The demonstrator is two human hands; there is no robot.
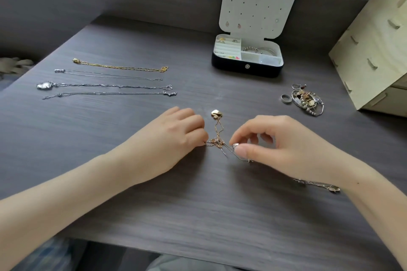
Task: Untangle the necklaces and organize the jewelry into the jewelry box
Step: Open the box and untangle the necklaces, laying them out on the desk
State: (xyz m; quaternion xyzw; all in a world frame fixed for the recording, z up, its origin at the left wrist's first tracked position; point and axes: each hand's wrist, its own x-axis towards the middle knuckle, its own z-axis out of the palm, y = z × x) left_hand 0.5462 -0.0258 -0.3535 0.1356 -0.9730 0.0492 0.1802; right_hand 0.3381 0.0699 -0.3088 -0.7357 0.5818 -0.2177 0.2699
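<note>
A knot of thin rose-gold and silver chains [217, 142] lies on the dark table between my hands. A gold heart pendant [216, 114] trails from it toward the far side. My left hand [176, 136] pinches the knot's left end with curled fingers. My right hand [268, 141] pinches a silver chain and a small silver pendant [236, 145] at the knot's right side. The open jewelry box [246, 68] stands at the back, with rings and bracelets in its compartments. Several straightened necklaces [110, 82] lie in parallel rows at the left.
A silver ring [286, 98] and a pile of bracelets and charms [307, 99] sit at the right. Another chain with a pendant [326, 186] lies by my right wrist. A pale wooden drawer unit [374, 46] stands at the far right. The table's front edge is near me.
</note>
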